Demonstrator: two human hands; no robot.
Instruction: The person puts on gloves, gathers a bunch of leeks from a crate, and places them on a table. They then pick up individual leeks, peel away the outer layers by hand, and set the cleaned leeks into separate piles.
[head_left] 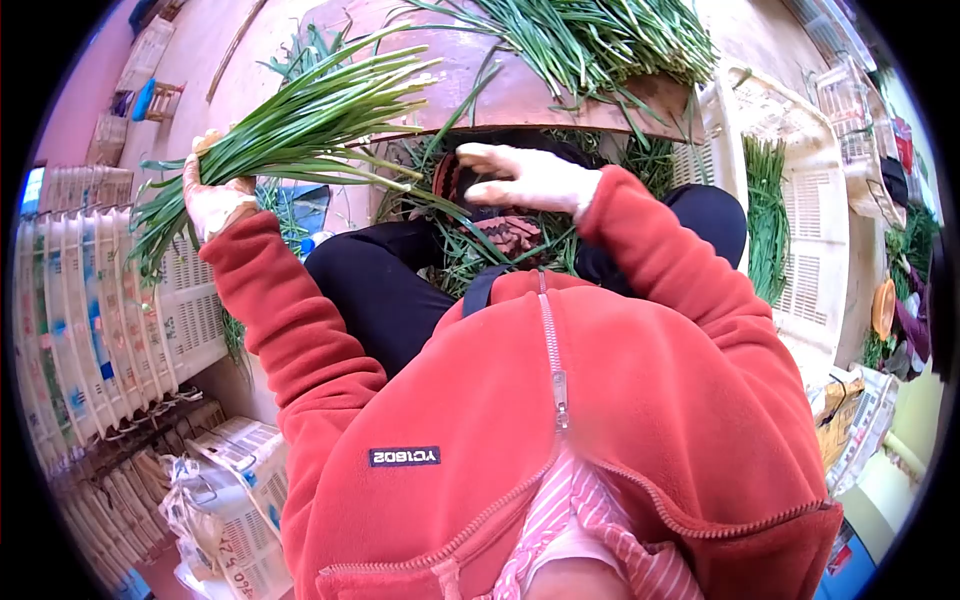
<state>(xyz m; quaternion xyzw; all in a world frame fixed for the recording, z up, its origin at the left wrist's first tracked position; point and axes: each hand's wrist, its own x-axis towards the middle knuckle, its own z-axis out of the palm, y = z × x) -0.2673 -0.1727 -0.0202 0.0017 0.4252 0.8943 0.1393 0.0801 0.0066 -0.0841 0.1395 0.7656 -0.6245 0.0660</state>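
Observation:
My left hand (214, 198), in a thin pale glove, grips a thick bunch of long green chives (300, 115) raised at my left; the leaf tips fan toward the brown low table (520, 95). My right hand (530, 178), also gloved, hovers with fingers spread over loose chives (470, 250) and a dark red patterned cloth (515, 235) on my lap, holding nothing. A large pile of chives (590, 40) lies on the table's far side. My red fleece jacket and black trousers fill the lower view.
A stack of white plastic crates (90, 310) stands at my left, with bundled newspapers (235, 480) below it. A white crate holding chives (790, 220) sits at my right. Another person (915, 310) works at the far right edge.

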